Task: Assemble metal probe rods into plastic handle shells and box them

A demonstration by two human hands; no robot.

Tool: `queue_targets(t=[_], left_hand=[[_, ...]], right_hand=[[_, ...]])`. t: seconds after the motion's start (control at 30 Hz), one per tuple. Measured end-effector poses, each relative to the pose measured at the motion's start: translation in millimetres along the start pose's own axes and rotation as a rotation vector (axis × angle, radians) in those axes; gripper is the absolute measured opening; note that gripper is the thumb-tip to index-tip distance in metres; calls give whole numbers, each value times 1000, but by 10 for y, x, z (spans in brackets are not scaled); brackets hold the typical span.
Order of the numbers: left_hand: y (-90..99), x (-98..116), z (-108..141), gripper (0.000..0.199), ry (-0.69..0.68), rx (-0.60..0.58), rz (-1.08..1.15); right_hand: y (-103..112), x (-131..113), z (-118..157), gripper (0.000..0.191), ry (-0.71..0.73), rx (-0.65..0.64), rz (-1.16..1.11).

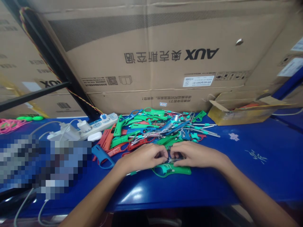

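My left hand [151, 155] is closed in a pinch, thumb against fingertips, over the near edge of the pile. Facing it almost tip to tip, my right hand [193, 154] is also closed, its fingers curled around something small and dark. The fingers mostly hide what lies between them. Just below both hands, a green plastic handle-shaped shell [182, 169] with a loop lies on the table, with thin white wires [168, 166] and a teal piece on it. A thin metal rod with a teal end [133, 173] sticks out under my left wrist.
Behind my hands spreads a pile of green, red and blue handle shells [134, 127], metal rods and wires. A white power strip [101, 124] with chargers stands left. An open cardboard box [227, 115] sits back right, before a large upright carton [151, 69] on the blue table [236, 176].
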State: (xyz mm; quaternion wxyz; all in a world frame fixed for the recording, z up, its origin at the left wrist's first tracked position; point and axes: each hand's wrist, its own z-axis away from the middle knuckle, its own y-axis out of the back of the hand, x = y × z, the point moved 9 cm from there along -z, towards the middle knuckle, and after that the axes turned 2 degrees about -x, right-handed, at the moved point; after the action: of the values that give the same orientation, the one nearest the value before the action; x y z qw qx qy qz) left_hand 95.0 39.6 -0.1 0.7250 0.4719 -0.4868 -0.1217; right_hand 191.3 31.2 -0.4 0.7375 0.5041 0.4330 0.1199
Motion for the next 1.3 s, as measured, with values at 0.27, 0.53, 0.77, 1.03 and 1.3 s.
queue_targets(t=[0.27,0.53,0.77,1.03,1.3], left_hand=[[45,-19,-2,18,-57,68,15],[67,-22,10,20,-16,76,-16],[40,2,16,22,-25,64,-31],[24,32,12,22,-28,25,-20],[27,38,11,23,-31,26,-2]], right_hand=[[30,-9,4,15,9,29,31],[78,-22,12,11,-2,70,14],[86,-24,13,10,-17,75,29],[69,-23,0,9,-3,71,23],[69,-30,5,10,-2,70,26]])
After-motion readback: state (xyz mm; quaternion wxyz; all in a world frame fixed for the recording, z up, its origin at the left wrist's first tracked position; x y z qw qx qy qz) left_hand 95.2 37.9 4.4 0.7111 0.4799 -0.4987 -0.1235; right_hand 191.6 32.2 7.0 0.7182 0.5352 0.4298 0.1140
